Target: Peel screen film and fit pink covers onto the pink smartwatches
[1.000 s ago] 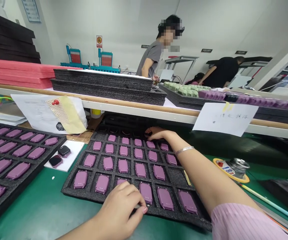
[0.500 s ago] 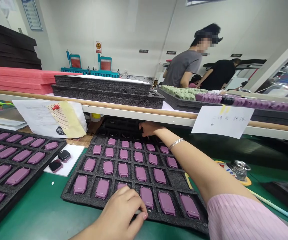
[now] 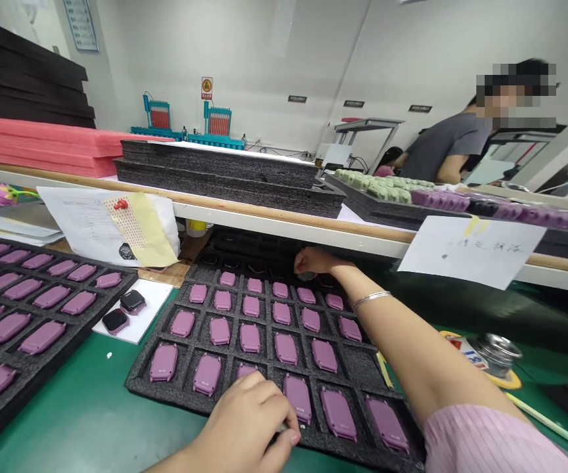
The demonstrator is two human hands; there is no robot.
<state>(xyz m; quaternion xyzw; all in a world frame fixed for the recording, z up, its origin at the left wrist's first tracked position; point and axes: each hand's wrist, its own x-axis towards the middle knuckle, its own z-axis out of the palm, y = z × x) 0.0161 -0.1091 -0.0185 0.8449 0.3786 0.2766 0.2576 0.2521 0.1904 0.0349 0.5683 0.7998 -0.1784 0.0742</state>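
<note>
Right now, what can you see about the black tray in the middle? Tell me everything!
The black tray looks like rough foam, with rows of rectangular pockets. Most visible pockets hold a purple watch case; one toward the right has none. It lies flat on the green table. The left hand is at its near edge; the right hand is by its dark far end, any touch unclear.

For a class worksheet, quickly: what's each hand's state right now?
Left hand: curled at the near edge of the tray; whether it holds anything cannot be told.
Right hand: fingers bent, under the shelf; grip cannot be told.
</note>
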